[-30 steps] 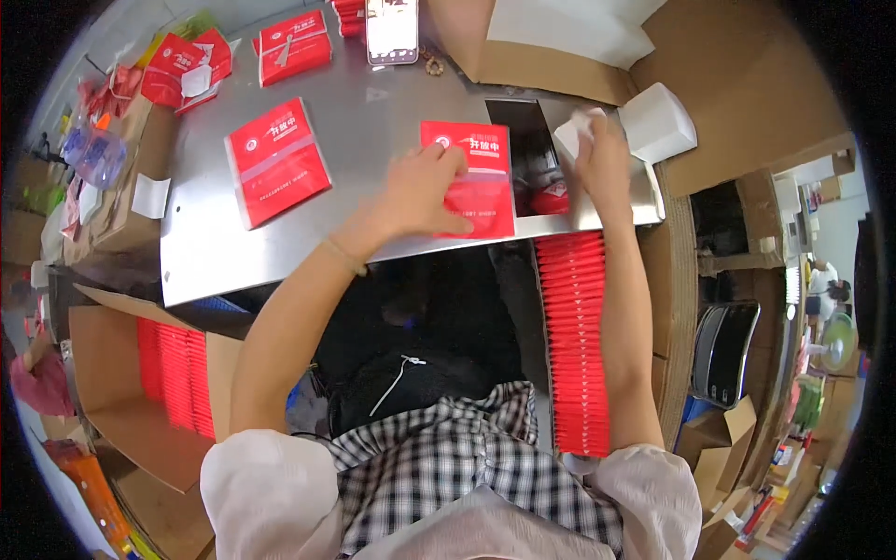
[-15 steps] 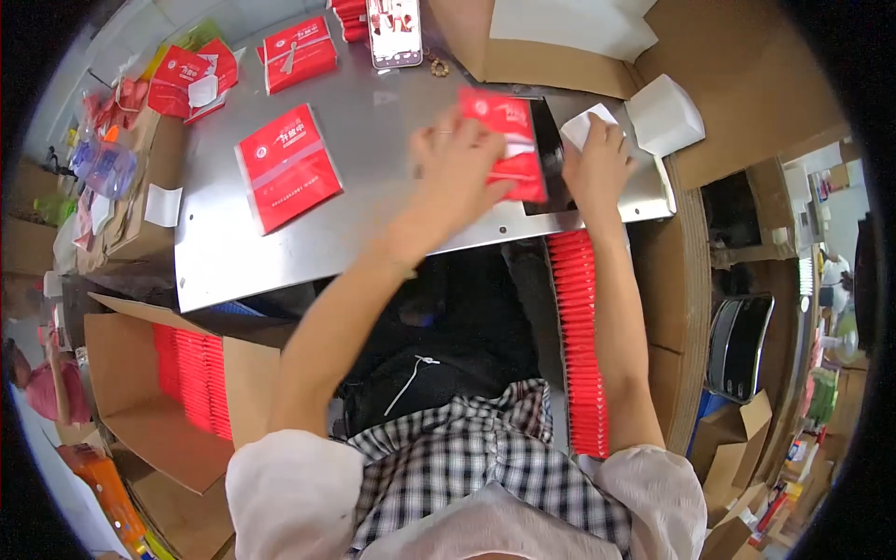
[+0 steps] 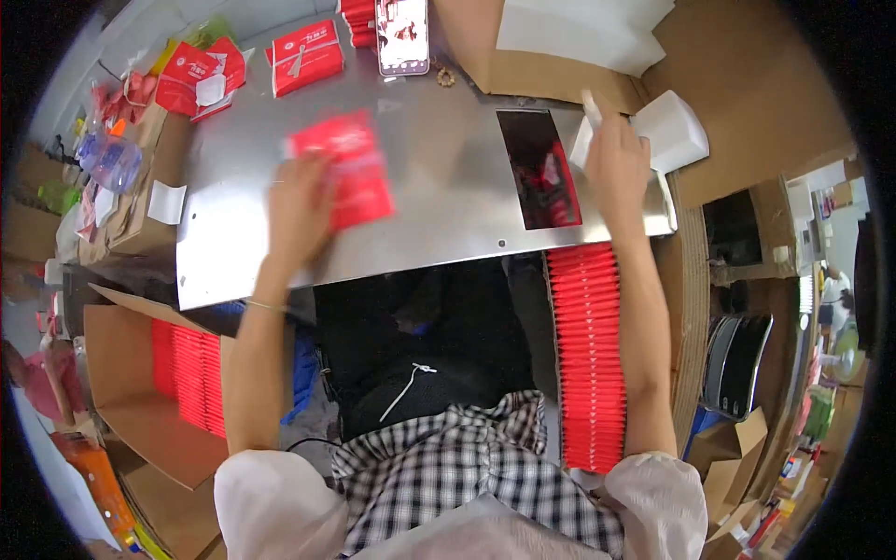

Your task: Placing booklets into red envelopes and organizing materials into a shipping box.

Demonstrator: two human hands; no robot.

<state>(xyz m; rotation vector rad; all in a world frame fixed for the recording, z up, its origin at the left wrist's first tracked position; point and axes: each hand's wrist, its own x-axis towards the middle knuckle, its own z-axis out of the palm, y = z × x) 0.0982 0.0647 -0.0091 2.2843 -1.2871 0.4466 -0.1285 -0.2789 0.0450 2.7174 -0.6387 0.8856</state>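
A flat red packet (image 3: 364, 173) with pale print, blurred by motion, is at the left middle of the metal table. My left hand (image 3: 303, 205) is closed on its left edge, with the fingertips partly smeared. At the right end of the table, my right hand (image 3: 618, 168) is closed on a small white paper piece (image 3: 581, 142), mostly covered by the fingers. Next to that hand stands a white stack of paper (image 3: 672, 131). Between my hands, a dark rectangular slot (image 3: 539, 168) opens in the tabletop.
A long row of red packets (image 3: 588, 364) stands below the table's right part. More packets fill a cardboard box (image 3: 140, 401) at lower left. A phone (image 3: 403, 37), a beaded bracelet (image 3: 444, 77) and a tied red bundle (image 3: 306, 58) lie at the back. Cardboard (image 3: 747, 84) rises on the right.
My left hand has carried the red packet leftward from beside the slot, to where another packet lay. The slot is uncovered. My right hand has shifted slightly right, toward the white stack.
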